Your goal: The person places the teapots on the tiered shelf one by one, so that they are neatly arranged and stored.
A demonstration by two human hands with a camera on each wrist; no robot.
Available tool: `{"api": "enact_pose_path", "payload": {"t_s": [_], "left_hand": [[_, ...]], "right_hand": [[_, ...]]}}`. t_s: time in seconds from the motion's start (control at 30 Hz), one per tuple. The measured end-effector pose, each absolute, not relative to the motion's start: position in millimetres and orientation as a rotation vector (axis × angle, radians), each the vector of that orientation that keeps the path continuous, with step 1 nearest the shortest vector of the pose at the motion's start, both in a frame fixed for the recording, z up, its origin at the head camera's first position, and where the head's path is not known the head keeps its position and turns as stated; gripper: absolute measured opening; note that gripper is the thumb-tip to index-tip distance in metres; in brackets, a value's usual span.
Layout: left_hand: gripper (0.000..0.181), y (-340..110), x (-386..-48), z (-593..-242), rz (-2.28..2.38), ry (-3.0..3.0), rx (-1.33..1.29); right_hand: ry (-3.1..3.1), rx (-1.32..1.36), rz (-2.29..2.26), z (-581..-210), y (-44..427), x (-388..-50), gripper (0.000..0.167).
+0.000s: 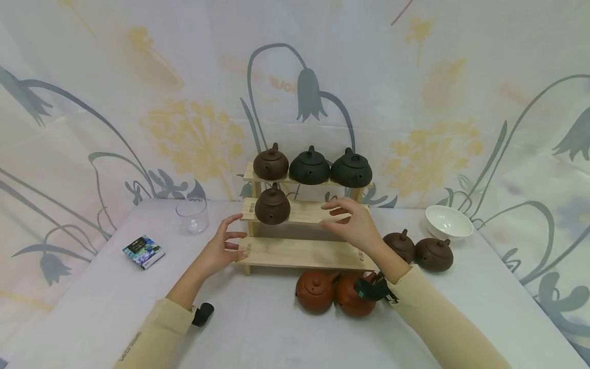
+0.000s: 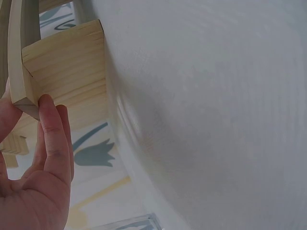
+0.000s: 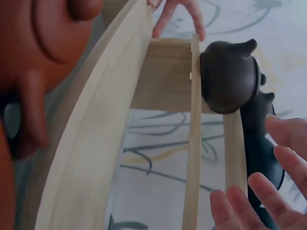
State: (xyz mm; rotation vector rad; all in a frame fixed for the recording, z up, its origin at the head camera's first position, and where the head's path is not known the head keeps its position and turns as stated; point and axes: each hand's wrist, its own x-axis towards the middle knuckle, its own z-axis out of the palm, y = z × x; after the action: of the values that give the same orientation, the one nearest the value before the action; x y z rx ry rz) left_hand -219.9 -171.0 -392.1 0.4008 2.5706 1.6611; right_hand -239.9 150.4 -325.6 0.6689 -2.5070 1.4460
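Note:
A three-tier wooden shelf [image 1: 304, 253] stands against the patterned backdrop. My left hand [image 1: 221, 250] pinches the left end of its bottom board [image 2: 24, 91] between thumb and fingers. Fingers relaxed and apart, my right hand [image 1: 357, 225] is at the right part of the middle tier, holding nothing; the right wrist view shows this hand [image 3: 271, 201] near the dark teapots. One brown teapot [image 1: 272, 206] sits at the left of the middle tier. The top tier holds a brown teapot [image 1: 270, 164] and two black teapots [image 1: 310, 168], [image 1: 351, 170].
Two reddish teapots [image 1: 315, 292], [image 1: 354, 296] are on the table in front of the shelf. Right of it are two brown teapots [image 1: 400, 247], [image 1: 434, 255] and a white bowl [image 1: 448, 224]. A clear glass cup [image 1: 193, 218] and a small book [image 1: 144, 252] lie to the left.

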Motion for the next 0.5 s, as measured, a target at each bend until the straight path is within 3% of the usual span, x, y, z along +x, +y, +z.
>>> {"api": "enact_pose_path", "payload": {"t_s": [0.5], "left_hand": [[0.086,-171,-220,-392,1.659,2.579,0.39]], "right_hand": [[-2.567,0.475,1.313,-339,210,-228,0.038]]}}
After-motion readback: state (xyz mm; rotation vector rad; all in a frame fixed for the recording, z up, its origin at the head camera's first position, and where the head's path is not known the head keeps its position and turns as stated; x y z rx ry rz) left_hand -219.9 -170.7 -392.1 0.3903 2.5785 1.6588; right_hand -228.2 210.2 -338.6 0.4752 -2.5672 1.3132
